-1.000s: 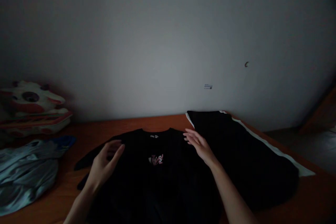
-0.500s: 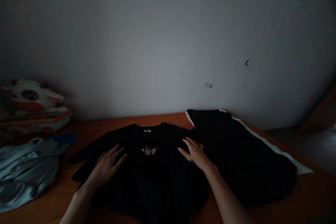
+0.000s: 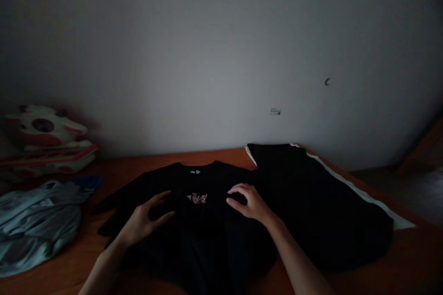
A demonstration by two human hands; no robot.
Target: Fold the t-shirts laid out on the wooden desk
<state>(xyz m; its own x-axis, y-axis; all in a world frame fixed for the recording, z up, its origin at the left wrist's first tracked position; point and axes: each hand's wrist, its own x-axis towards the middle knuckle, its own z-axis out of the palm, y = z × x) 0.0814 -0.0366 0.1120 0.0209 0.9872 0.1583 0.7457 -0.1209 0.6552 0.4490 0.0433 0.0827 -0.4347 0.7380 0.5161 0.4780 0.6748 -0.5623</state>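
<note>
A black T-shirt lies spread on the orange-brown surface, neckline toward the wall, with a small pink and white print on its chest. My left hand is at the left side of the shirt, thumb and fingers apart in a curve. On the other side of the print, my right hand is curved the same way, with a gap between thumb and fingers. Neither hand visibly holds cloth; whether the fingertips touch the shirt is hard to tell in the dim light.
Right of the shirt lies a pile of black clothing with a white edge. A crumpled grey garment with a blue part lies at the left, below a cow-shaped toy keyboard. A grey wall rises behind the orange-brown surface.
Both hands have moved slightly inward toward the print. Their fingers, flatter before, are now more curved, with the thumbs opposite. The shirt looks nearly unchanged.
</note>
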